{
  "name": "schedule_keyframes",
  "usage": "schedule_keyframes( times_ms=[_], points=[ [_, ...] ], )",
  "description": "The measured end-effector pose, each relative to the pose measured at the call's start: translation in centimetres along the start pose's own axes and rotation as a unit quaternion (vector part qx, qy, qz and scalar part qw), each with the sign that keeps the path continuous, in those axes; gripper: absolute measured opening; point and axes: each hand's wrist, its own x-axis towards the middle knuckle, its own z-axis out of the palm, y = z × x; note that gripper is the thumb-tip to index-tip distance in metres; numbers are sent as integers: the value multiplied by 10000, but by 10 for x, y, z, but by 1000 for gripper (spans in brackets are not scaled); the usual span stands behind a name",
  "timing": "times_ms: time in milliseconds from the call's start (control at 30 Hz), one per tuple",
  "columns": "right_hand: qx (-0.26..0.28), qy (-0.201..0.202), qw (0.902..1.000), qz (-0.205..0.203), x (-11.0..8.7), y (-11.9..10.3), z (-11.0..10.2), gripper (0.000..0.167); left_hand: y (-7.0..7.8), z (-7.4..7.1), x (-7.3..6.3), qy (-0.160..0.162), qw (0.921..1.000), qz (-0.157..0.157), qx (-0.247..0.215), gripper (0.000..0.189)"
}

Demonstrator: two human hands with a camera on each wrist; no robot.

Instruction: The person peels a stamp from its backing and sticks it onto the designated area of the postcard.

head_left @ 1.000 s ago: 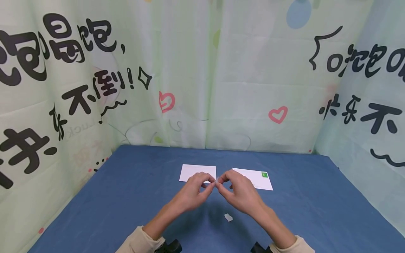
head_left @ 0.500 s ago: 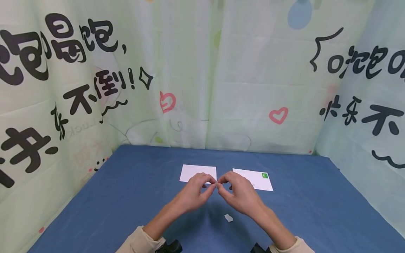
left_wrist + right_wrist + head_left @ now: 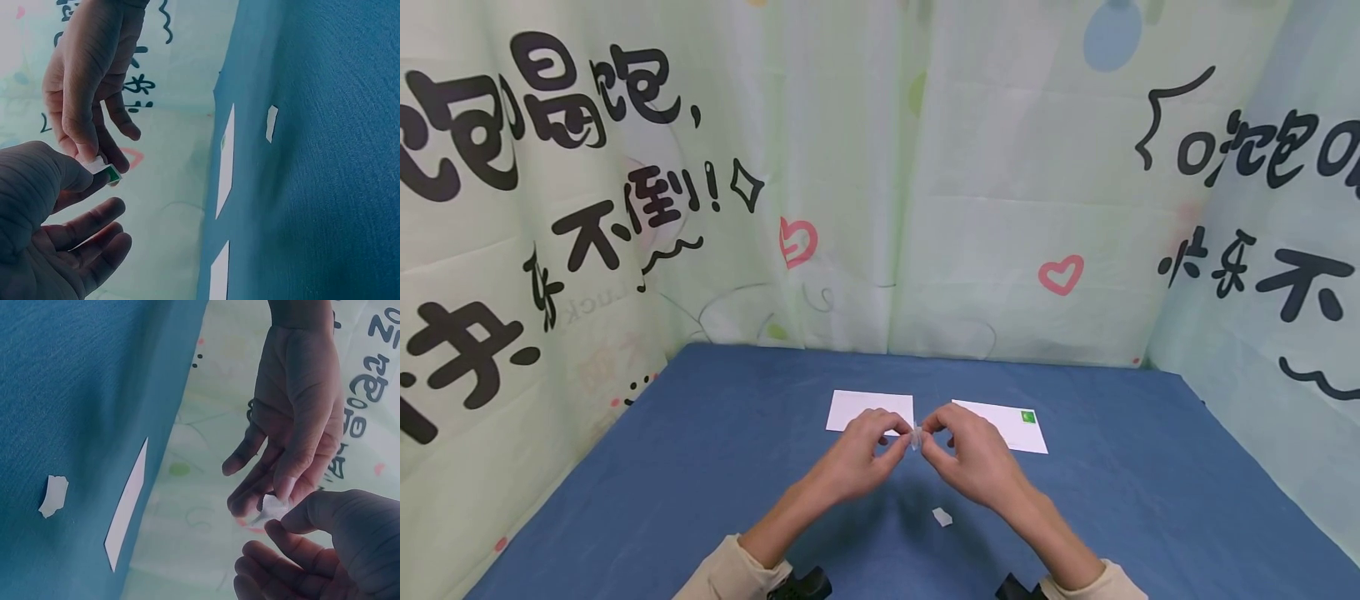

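Observation:
My left hand [image 3: 868,450] and right hand [image 3: 973,450] meet fingertip to fingertip above the table, both pinching a small stamp [image 3: 112,173] between thumb and forefinger. Its green face with a white edge shows in the left wrist view. From the right wrist view it is a whitish, bent bit of paper [image 3: 272,508]; whether its backing is parted from it is hard to tell. Behind my left hand lies a plain white envelope [image 3: 857,407]. A second white envelope [image 3: 1018,427], partly covered by my right hand, bears a green stamp [image 3: 1027,417] at its corner.
A torn white scrap of paper [image 3: 942,517] lies on the blue tablecloth [image 3: 700,500], nearer to me than the hands. Printed curtains [image 3: 850,167] enclose the table at the back and both sides.
My fingertips have drawn slightly apart, the right hand shifting a little to the right, and more of the whitish piece shows between them. The envelopes and scrap stay put.

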Motion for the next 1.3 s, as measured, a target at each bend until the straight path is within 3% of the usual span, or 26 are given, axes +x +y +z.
schedule_keyframes(
  times_ms=[800, 1300],
  points=[
    [-112, 132, 9993, 342, 3, 3, -13, 4, 0, -5, 0, 27, 9995, -275, -127, 10],
    [-247, 350, 9988, 218, 4, 7, -15, 3, -4, -8, 2, 140, 9992, -362, -93, 10]
  ],
)
